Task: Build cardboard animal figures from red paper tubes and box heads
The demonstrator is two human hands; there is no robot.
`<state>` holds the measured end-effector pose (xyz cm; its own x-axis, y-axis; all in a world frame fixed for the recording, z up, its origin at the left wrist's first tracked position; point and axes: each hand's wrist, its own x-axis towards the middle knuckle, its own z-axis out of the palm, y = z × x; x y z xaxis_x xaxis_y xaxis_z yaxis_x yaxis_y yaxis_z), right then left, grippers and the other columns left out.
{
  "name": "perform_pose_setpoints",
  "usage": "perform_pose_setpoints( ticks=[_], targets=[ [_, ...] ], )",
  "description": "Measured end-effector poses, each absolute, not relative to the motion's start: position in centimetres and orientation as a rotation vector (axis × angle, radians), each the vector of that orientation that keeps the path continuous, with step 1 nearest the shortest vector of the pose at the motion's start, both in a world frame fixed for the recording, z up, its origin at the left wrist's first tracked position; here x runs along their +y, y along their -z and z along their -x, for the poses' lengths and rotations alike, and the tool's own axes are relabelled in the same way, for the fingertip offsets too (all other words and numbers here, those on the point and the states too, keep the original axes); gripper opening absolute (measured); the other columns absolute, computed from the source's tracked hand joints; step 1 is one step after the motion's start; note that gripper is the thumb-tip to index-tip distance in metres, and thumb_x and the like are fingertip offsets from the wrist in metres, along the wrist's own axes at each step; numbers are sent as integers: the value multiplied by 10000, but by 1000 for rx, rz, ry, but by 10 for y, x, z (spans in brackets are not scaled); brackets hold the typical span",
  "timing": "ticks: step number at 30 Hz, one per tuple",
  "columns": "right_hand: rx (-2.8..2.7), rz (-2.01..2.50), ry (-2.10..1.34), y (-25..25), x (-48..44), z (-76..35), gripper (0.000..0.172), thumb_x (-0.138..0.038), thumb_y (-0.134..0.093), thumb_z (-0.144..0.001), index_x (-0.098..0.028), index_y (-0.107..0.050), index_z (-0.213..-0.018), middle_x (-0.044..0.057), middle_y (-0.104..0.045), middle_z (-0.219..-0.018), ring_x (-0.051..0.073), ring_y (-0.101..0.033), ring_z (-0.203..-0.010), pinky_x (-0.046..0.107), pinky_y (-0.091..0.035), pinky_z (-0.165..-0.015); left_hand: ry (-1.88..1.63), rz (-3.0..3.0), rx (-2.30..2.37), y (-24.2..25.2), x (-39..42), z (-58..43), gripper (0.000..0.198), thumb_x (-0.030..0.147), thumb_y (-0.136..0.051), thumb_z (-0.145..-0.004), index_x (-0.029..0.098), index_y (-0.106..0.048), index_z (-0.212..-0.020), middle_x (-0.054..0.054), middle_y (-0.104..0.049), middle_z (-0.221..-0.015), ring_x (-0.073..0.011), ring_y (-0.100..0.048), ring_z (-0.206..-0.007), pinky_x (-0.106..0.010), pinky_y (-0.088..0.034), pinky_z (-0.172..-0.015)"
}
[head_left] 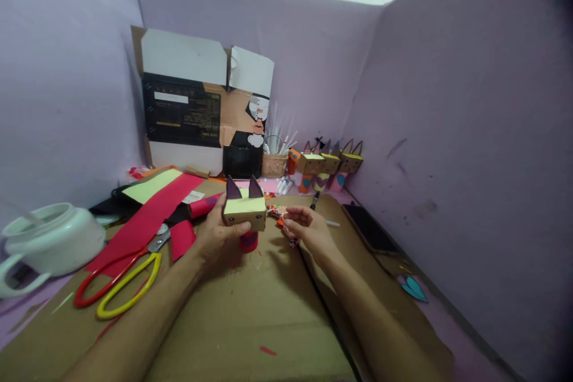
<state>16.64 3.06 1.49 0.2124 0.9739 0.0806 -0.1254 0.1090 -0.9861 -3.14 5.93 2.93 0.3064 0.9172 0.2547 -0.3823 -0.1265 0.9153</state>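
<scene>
My left hand (pixel 217 233) is wrapped around a cardboard animal figure (pixel 244 215), thumb across its front. The figure has a boxy head with a pale yellow top, two dark pointed ears, dot eyes and a red tube body (pixel 249 242). My right hand (pixel 308 228) is closed in a pinch just right of the figure. By its fingertips are a floral-patterned piece (pixel 276 210) and a small orange-red bit (pixel 280 222). What the pinch holds is partly hidden by the fingers.
Scissors (pixel 129 274) with red and yellow handles lie left, near red paper (pixel 147 218) and a white mug-like pot (pixel 54 239). A phone (pixel 369 228) lies right. Finished-looking animal figures (pixel 329 164) and a basket of pens (pixel 274 162) stand behind. An unfolded box (pixel 183 107) leans on the wall.
</scene>
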Motion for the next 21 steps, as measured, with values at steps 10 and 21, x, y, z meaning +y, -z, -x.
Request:
perform_pose_setpoints(
  ticks=[10,21],
  targets=[
    [-1005,1158,-1045,-7,31,-162,313,-264,-777,-539,-152,-643,-799,14,-673,-668,130,-592,-560,235,-439,-487,-1202,-1252,691,-37,60,38,710,89,-821,-445,199,-577,-1102,-69,-710,-921,-293,-640,-915,-336,-512,-734],
    [-1043,1009,-1272,-11,20,-151,453,-387,-808,-555,-169,-638,-914,60,-696,-892,174,-653,-800,307,-507,-720,-1231,-1032,711,-40,59,32,419,312,-757,-619,140,-653,-986,-74,-714,-930,-248,-636,-893,-339,-472,-781]
  ],
)
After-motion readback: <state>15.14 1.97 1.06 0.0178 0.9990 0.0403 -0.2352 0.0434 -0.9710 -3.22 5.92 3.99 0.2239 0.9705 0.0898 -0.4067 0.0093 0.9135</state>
